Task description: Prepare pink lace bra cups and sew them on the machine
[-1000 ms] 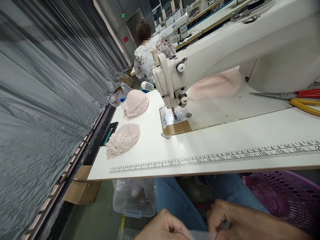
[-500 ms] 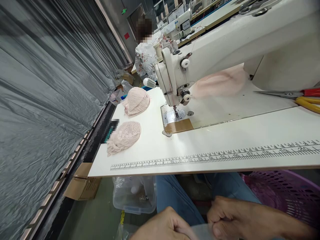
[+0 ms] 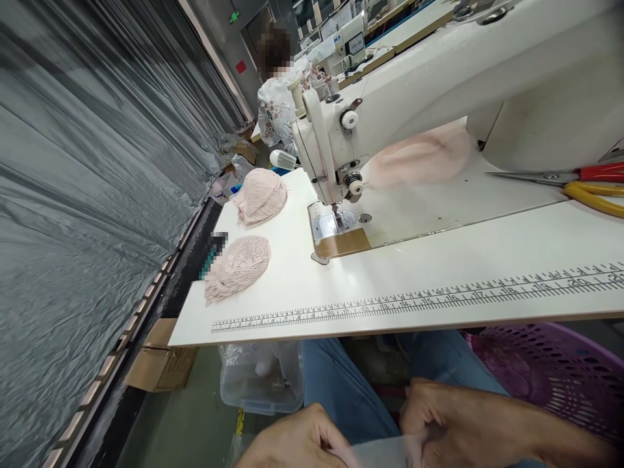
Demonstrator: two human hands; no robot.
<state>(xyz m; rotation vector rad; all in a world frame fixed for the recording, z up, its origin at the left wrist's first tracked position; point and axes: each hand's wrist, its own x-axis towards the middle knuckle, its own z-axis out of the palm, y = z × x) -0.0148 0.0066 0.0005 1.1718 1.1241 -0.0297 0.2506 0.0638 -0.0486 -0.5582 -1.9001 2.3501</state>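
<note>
Translucent film piece [image 3: 377, 448] is pinched between the left hand [image 3: 292, 442] and right hand [image 3: 439, 422], fingers closed on it, at the bottom of the frame, below the tabletop [image 3: 439, 273]. Two pink lace caps [image 3: 237, 266] lie finished-looking at left; nothing sits under the sewing machine [image 3: 331, 149] needle yet.

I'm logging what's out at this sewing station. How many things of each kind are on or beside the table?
Pink lace pieces on the table: 3
Sewing machine: 1
Scissors: 2
Purple basket: 1
Clear bin: 1
Cardboard box: 1
Total: 9
</note>
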